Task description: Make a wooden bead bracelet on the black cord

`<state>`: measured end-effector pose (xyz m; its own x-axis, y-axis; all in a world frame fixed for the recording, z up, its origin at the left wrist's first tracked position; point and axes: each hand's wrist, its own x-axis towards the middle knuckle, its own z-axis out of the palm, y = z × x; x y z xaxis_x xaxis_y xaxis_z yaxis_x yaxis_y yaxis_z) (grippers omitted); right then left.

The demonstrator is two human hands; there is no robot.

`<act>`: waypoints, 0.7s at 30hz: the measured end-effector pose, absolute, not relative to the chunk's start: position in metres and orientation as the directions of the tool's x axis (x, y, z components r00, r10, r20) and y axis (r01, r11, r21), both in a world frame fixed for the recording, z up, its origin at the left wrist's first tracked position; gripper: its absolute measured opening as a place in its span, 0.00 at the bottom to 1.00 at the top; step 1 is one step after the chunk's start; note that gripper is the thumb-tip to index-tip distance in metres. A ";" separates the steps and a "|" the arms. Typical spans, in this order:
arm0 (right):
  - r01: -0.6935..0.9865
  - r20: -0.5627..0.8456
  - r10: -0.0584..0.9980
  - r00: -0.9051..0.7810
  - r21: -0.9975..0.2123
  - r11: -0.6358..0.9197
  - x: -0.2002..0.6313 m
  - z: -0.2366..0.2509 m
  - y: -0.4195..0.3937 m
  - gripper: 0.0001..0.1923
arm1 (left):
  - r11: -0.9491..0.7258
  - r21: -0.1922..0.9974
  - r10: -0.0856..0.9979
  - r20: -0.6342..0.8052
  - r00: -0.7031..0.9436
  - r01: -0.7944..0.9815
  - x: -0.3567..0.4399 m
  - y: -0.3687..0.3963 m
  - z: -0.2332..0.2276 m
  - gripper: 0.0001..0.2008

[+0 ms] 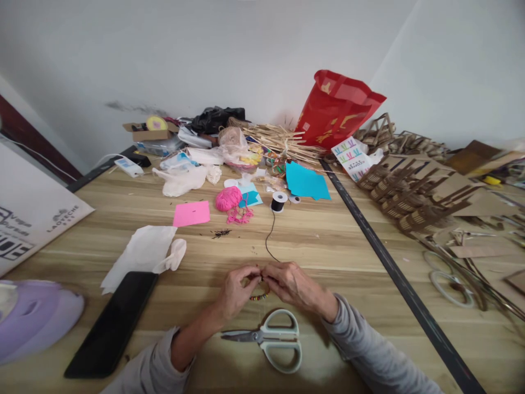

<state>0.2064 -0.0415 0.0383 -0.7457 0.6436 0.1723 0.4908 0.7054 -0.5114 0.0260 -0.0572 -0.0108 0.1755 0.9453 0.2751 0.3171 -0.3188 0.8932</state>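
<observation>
Fingertip to fingertip over the table, my left hand (pixel 238 290) and my right hand (pixel 289 282) pinch a small beaded bracelet (pixel 259 297) between them. Its multicoloured beads hang in a loop below the fingers. A black cord (pixel 268 241) runs from the white spool (pixel 279 202) to my right hand; how it meets the bracelet is hidden by the fingers. Just below the hands lie scissors (pixel 262 336) with pale green handles, their blades pointing left and nearly closed.
Left are a black phone (pixel 112 323), white paper (pixel 139 254) and a purple object (pixel 36 317). Ahead lie pink yarn (pixel 228 198), pink paper (pixel 191 213), black cord scraps (pixel 221 233) and blue sheets (pixel 307 180). A red bag (pixel 338 109) stands behind; woven cardboard pieces (pixel 418 213) sit right.
</observation>
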 end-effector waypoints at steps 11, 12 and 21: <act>0.532 0.124 0.670 -0.732 -0.510 0.676 0.210 0.043 -0.038 0.06 | -0.241 0.921 0.950 0.160 0.267 0.306 0.023 -0.057 -0.009 0.07; 0.533 0.117 0.672 -0.732 -0.517 0.670 0.211 0.044 -0.037 0.05 | -0.244 0.916 0.948 0.155 0.279 0.319 0.022 -0.057 -0.009 0.08; 0.587 0.041 0.667 -0.744 -0.437 0.682 0.220 0.054 -0.038 0.07 | -0.249 0.850 0.945 0.108 0.309 0.464 0.022 -0.059 -0.008 0.13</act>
<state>0.2201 -0.0377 0.0539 -0.7441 0.6668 0.0414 0.5867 0.6818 -0.4370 0.0222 -0.0586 -0.0077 0.3092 0.9449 0.1077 0.4643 -0.2488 0.8500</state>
